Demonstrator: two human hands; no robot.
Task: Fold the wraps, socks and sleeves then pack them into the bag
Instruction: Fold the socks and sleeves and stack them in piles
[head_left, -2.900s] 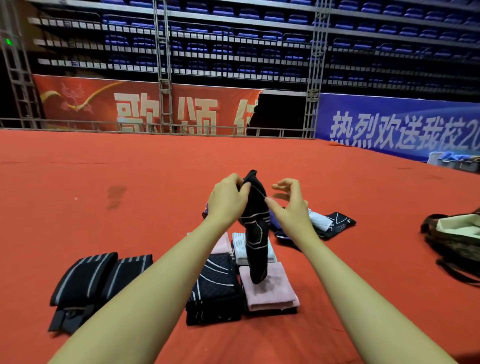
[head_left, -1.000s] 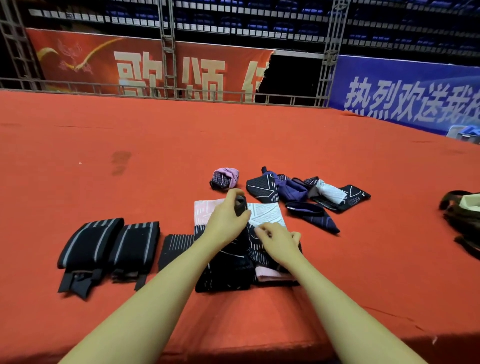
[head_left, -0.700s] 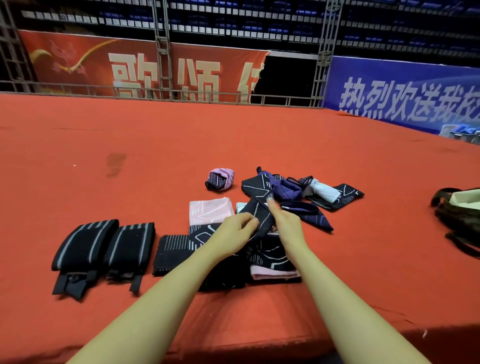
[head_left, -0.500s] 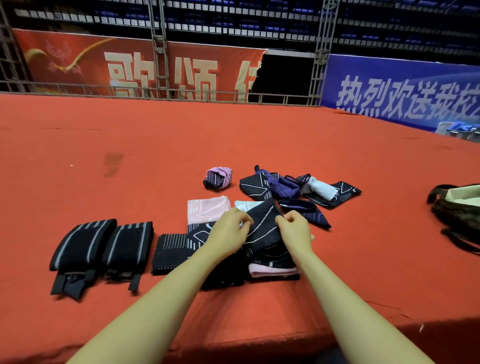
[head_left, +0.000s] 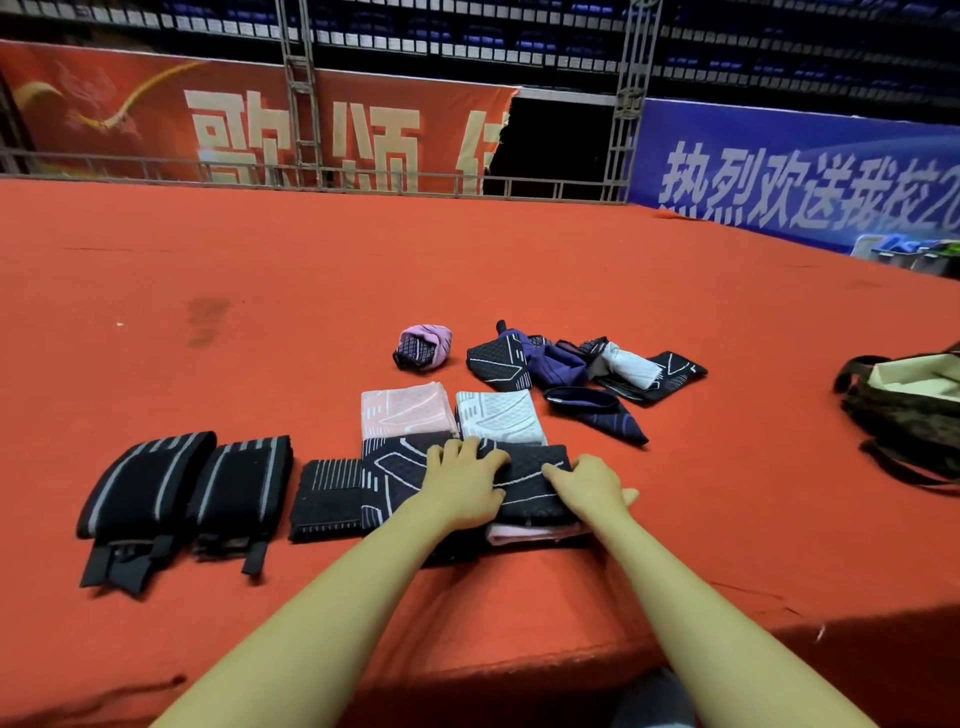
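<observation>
My left hand (head_left: 464, 486) and my right hand (head_left: 589, 487) lie flat on a folded black sleeve with white lines (head_left: 527, 480), pressing it onto a pink folded piece (head_left: 530, 533). Behind it lie a folded pink sleeve (head_left: 402, 409) and a folded white sleeve (head_left: 498, 411). To the left sit another folded black piece (head_left: 326, 499) and two folded black wraps with grey stripes (head_left: 143, 483) (head_left: 241, 480). A rolled pink sock (head_left: 422, 347) and a loose pile of black, purple and white pieces (head_left: 582, 366) lie farther back. The bag (head_left: 909, 415) stands open at the right.
Everything rests on a red carpeted stage (head_left: 260, 312) whose front edge runs just below my forearms. Red (head_left: 249, 119) and blue (head_left: 805, 171) banners and metal truss stand behind the stage.
I lowered the black sleeve from mid-air onto the stack, folded it over, and now both hands have flattened on top of it.
</observation>
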